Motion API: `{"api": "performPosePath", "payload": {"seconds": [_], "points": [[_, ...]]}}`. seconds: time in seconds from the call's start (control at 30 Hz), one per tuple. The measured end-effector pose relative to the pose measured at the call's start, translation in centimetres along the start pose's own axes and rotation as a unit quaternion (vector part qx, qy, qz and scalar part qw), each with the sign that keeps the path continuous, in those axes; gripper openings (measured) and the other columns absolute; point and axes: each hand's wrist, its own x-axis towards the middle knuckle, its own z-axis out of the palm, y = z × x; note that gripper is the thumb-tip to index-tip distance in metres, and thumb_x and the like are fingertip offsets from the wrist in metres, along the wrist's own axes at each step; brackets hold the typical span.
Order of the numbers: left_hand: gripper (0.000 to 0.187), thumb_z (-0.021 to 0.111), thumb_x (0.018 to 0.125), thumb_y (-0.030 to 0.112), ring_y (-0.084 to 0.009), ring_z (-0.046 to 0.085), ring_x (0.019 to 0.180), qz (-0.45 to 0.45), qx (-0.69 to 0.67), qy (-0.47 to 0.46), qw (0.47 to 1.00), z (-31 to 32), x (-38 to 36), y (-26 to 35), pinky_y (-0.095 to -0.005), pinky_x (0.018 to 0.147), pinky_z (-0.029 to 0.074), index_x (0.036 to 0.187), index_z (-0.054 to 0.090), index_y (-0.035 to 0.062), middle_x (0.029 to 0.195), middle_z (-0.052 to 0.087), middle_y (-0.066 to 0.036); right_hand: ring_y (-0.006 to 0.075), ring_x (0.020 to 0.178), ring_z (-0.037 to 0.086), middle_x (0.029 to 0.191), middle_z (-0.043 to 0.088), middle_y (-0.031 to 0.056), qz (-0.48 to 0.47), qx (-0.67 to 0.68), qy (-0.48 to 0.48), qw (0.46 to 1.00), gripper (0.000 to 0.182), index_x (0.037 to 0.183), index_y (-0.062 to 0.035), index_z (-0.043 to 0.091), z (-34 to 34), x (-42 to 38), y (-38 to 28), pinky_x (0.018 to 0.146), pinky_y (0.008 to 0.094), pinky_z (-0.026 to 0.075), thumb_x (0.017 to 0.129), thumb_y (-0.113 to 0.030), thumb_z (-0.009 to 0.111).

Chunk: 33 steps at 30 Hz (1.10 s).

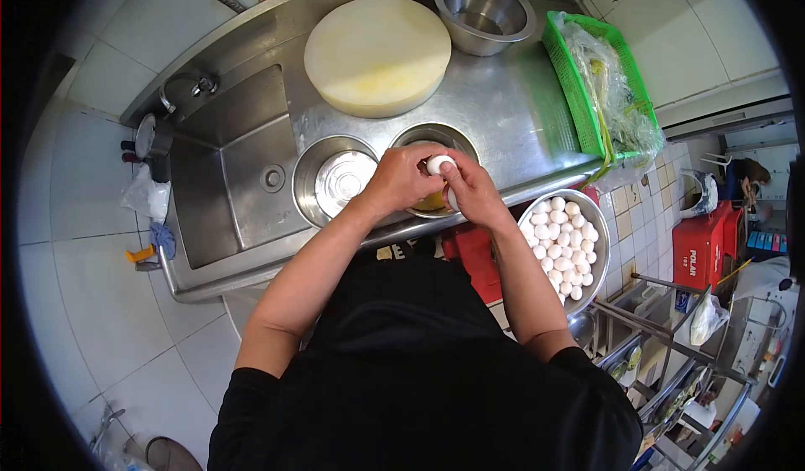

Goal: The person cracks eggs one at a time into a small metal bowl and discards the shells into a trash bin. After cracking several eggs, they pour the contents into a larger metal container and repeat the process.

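Note:
Over a round metal pot (465,138) on the steel counter, my two hands meet around a white egg (439,164). My left hand (404,176) is closed, its fingertips against the egg's left side. On the other side my right hand (475,192) grips the same egg with thumb and fingers. A second white egg or shell piece (453,199) shows under the right hand's lower fingers. Yellow liquid egg (431,202) lies in the pot below, partly hidden by the hands. Left of it stands another metal pot (309,187) with a shiny bottom.
A large metal bowl (600,229) heaped with white eggs stands at my right. Behind the pots lies a thick round chopping block (377,47), beside a steel bowl (485,10). A green basket (573,93) holds vegetables in plastic. The sink (243,169) is at left.

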Motion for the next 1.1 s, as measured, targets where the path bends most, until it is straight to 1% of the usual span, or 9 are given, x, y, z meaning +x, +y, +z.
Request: {"api": "performPosePath", "payload": {"seconds": [0.3,0.43,0.5,0.6,0.67,0.73,0.93,1.0,1.1], "points": [[0.049,0.069,0.070,0.009,-0.0266,0.066,0.094,0.072,0.055,-0.010,0.996,-0.8,0.2,-1.9,-0.0342,0.082,0.054,0.119,0.063,0.0048,0.107,0.067,-0.016,0.0311,0.093,0.062,0.109,0.063,0.0222,-0.117,-0.350,0.055,0.928,0.037,0.130,-0.0041,0.052,-0.5,0.3,-0.6,0.076,0.0376,0.050,0.100,-0.025,0.052],[0.051,0.071,0.070,0.009,-0.0309,0.061,0.104,0.124,0.072,0.014,0.990,0.4,0.3,-1.4,-0.0367,0.090,0.051,0.120,0.058,0.0039,0.114,0.063,-0.016,0.0262,0.084,0.064,0.104,0.064,0.0204,-0.210,-0.355,0.099,0.905,0.037,0.129,-0.0028,0.053,-0.4,0.2,-1.3,0.072,0.0359,0.051,0.099,-0.024,0.052],[0.044,0.073,0.075,0.010,-0.0273,0.064,0.097,0.118,0.059,0.021,0.991,1.2,0.8,-1.8,-0.0343,0.085,0.053,0.116,0.057,0.0022,0.110,0.064,-0.014,0.0221,0.074,0.065,0.097,0.065,0.0165,0.037,-0.147,0.003,0.988,0.036,0.128,-0.0029,0.054,-0.8,-0.7,-2.8,0.067,0.0341,0.052,0.097,-0.020,0.054],[0.038,0.071,0.080,0.009,-0.0224,0.065,0.093,-0.013,-0.204,-0.008,0.979,3.1,2.3,-5.5,-0.0327,0.082,0.055,0.114,0.055,0.0019,0.109,0.064,-0.013,0.0193,0.067,0.064,0.089,0.065,0.0113,0.044,0.099,0.098,0.989,0.034,0.124,-0.0014,0.057,-2.9,-1.4,-1.0,0.061,0.0327,0.052,0.093,-0.016,0.057],[0.025,0.057,0.087,0.009,-0.0234,0.064,0.092,-0.178,-0.437,-0.007,0.882,2.2,2.5,-4.1,-0.0341,0.086,0.057,0.111,0.053,0.0030,0.108,0.062,-0.016,0.0217,0.076,0.066,0.095,0.065,0.0092,0.066,0.240,0.145,0.958,0.033,0.121,0.0002,0.057,-5.3,-2.7,-1.1,0.069,0.0317,0.054,0.090,-0.011,0.059],[0.025,0.053,0.088,0.013,-0.0243,0.065,0.090,-0.182,-0.546,-0.015,0.818,1.2,2.3,-4.2,-0.0353,0.085,0.057,0.111,0.053,0.0027,0.108,0.062,-0.019,0.0224,0.084,0.066,0.100,0.063,0.0095,0.040,0.403,0.161,0.900,0.034,0.121,0.0025,0.054,-7.4,-4.1,0.5,0.080,0.0309,0.053,0.089,-0.008,0.057],[0.022,0.062,0.089,0.021,-0.0189,0.061,0.077,-0.244,-0.522,0.008,0.817,1.3,2.1,-3.6,-0.0337,0.074,0.058,0.100,0.052,0.0050,0.092,0.060,-0.012,0.0279,0.107,0.062,0.114,0.060,0.0157,0.009,0.071,0.227,0.971,0.042,0.128,-0.0031,0.051,-7.2,-5.8,6.2,0.089,0.0358,0.051,0.088,-0.008,0.062],[0.023,0.066,0.089,0.023,-0.0164,0.060,0.077,-0.245,-0.419,-0.002,0.874,2.1,2.3,-3.8,-0.0309,0.070,0.057,0.096,0.053,0.0058,0.088,0.059,-0.008,0.0333,0.102,0.063,0.112,0.062,0.0194,-0.085,-0.414,0.232,0.876,0.044,0.128,-0.0029,0.052,-7.3,-5.7,10.6,0.087,0.0378,0.051,0.088,-0.014,0.066],[0.021,0.073,0.084,0.017,-0.0136,0.061,0.071,-0.225,-0.349,-0.007,0.910,2.8,2.4,-3.1,-0.0286,0.065,0.056,0.085,0.055,0.0052,0.083,0.060,-0.006,0.0363,0.100,0.063,0.108,0.063,0.0215,-0.085,-0.364,0.273,0.887,0.044,0.127,-0.0028,0.055,-6.5,-5.5,10.4,0.086,0.0390,0.050,0.088,-0.017,0.067]]}}
